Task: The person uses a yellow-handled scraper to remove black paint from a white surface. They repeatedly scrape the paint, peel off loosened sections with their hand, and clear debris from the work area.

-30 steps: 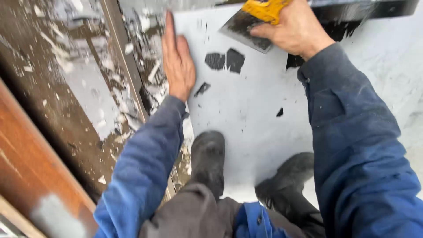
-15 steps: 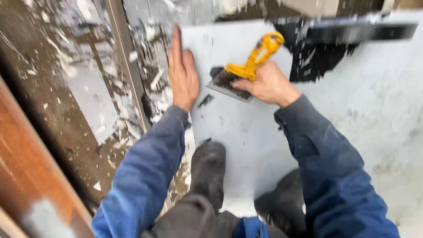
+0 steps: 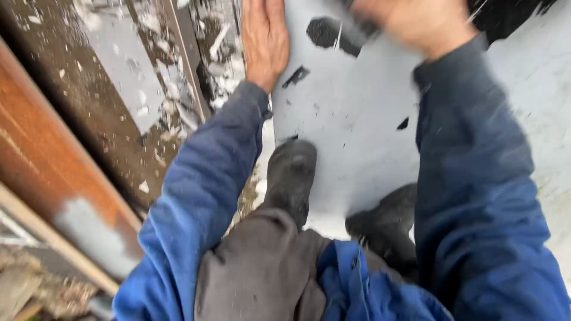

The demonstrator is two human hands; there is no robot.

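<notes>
The left hand (image 3: 264, 38) lies flat, fingers together, on the left edge of the grey panel (image 3: 357, 131). The right hand (image 3: 410, 24) is blurred beyond it; its grip cannot be told. Dark scraped patches (image 3: 330, 32) lie between them.

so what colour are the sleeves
Blue, on both sleeves, clearest in the head view.

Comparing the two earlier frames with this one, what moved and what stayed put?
The right hand has slid toward the top edge of the view and is now motion-blurred; the yellow-handled scraper it held earlier can no longer be made out. The view has closed in, so the dark bare patches sit nearer the top. The left hand stays flat on the left edge of the grey sheet, and both boots remain planted on it.
</notes>
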